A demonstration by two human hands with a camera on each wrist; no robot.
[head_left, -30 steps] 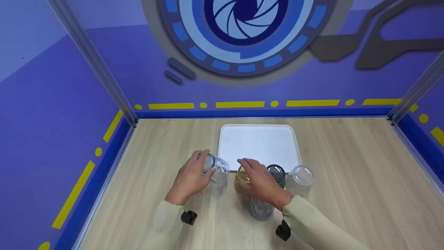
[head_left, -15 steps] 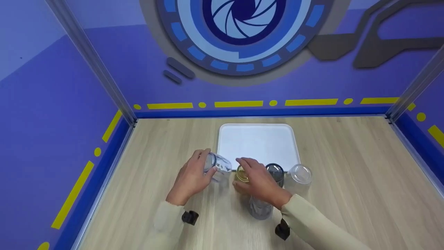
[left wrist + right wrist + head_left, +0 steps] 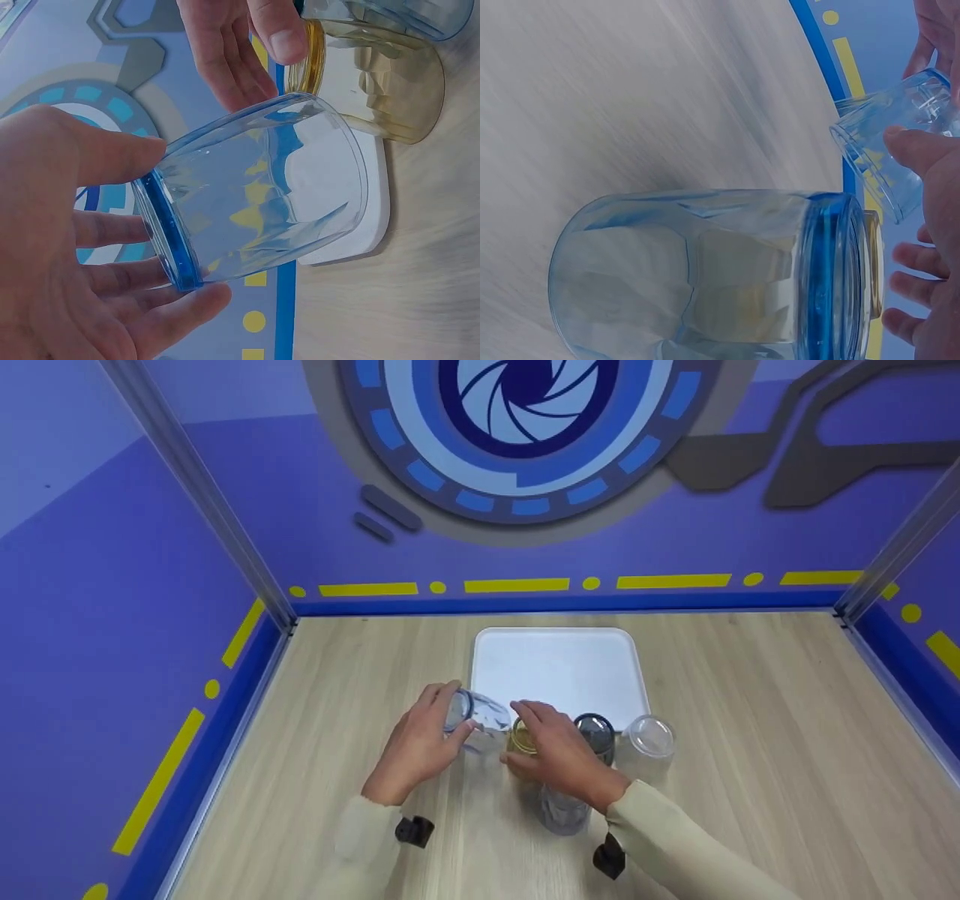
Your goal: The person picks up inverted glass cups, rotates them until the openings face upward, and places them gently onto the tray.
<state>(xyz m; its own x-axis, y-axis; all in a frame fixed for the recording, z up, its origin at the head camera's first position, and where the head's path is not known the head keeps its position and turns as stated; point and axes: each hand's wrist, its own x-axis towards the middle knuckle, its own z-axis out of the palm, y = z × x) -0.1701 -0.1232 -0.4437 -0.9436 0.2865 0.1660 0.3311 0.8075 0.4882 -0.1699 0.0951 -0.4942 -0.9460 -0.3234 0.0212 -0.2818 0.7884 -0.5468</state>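
My left hand (image 3: pixel 450 712) grips a clear glass with a blue base (image 3: pixel 484 714), tilted on its side, base in the palm (image 3: pixel 67 255) and mouth toward the right. In the left wrist view this glass (image 3: pixel 255 195) looks empty. Right beside its mouth stands an amber glass (image 3: pixel 523 739), and my right hand (image 3: pixel 525 735) holds it from above, fingers and thumb round the rim (image 3: pixel 311 52). The right wrist view shows the tilted glass (image 3: pixel 892 142) just past my right hand's fingers (image 3: pixel 922 169).
A white tray (image 3: pixel 559 667) lies just behind the glasses. A dark glass (image 3: pixel 595 733) and a clear glass (image 3: pixel 649 741) stand right of the amber one. A bluish glass (image 3: pixel 562 810) stands under my right wrist, large in the right wrist view (image 3: pixel 705 277). Purple walls enclose the wooden table (image 3: pixel 750 750).
My left hand has tipped the clear glass further over and brought its mouth a little to the right, closer to the amber glass. My right hand has stayed on the amber glass.
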